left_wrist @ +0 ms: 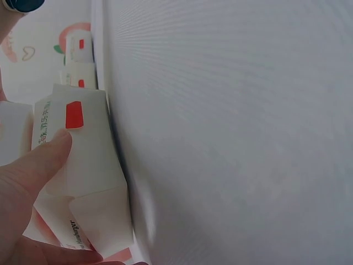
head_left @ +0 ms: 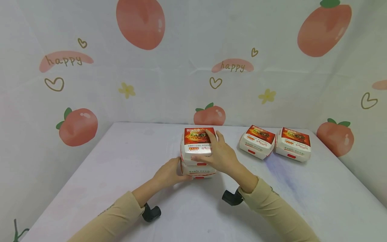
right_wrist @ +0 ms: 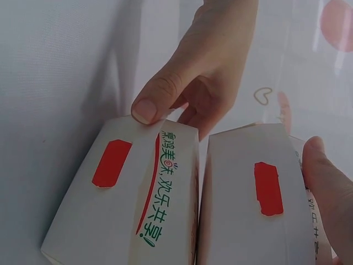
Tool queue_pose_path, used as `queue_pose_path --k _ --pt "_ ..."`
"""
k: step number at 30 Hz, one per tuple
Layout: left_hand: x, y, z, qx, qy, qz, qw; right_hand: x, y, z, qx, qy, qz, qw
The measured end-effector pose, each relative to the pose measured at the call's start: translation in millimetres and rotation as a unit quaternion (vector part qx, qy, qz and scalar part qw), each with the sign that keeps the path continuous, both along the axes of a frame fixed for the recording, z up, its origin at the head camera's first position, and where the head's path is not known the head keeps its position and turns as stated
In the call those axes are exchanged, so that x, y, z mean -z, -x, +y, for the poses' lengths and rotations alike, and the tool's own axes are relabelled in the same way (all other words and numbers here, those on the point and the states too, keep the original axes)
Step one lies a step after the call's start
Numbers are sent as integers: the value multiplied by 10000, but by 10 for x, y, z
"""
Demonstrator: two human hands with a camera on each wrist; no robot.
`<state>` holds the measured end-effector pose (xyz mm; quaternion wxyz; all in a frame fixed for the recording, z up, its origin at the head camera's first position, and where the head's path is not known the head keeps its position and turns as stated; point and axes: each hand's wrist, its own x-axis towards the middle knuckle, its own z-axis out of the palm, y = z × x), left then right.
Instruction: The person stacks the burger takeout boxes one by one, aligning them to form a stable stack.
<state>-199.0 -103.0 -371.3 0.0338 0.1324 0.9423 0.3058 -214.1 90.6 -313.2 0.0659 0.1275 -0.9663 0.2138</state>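
At centre frame, your right hand [head_left: 223,154], thumb and fingers part-spread, grips the upper box [head_left: 195,148] directly over the lower box [head_left: 201,171], whose left end your left hand [head_left: 168,173] clasps.

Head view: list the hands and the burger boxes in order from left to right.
Left hand → upper box above lower box → right hand → turned box just beyond the right hand → rightmost box.
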Motion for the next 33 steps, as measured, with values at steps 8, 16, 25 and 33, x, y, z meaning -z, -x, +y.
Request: queue_pose_path --k 8,16,25,33 --pt "-38 -8 -10 -13 28 -27 10000 -38 1 30 -96 -23 16 9999" --pt "-135 -14 -74 -136 -43 -88 9999 -94 3 198 -183 306 -100 9993" --pt "-237 -31 -111 -451 -369 -25 9983 -110 23 531 -1 690 111 9976" --pt "-251 -43 -90 -400 -610 112 9973 -130 10 836 231 916 402 9947"
